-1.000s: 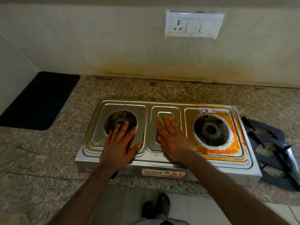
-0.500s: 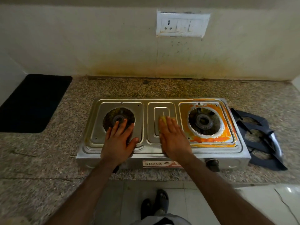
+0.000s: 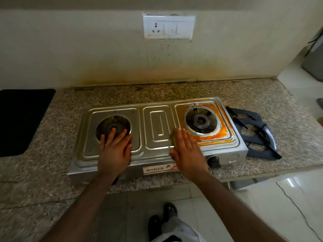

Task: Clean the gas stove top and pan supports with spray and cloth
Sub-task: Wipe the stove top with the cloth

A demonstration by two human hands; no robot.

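Standing on the granite counter, the steel gas stove carried orange residue around its right burner. Pan supports lay beside it. Left hand rested flat, fingers spread, gripping nothing. Right hand pressed flat on what appeared a yellowish cloth. Firm, overlapping strokes toward the stain were advisable.

Dim, warm, even indoor light; brightest at the right, where the floor shows glare; soft sheen on the stove; wide-angle bending at the edges; forearms slightly blurred; shadows faint.
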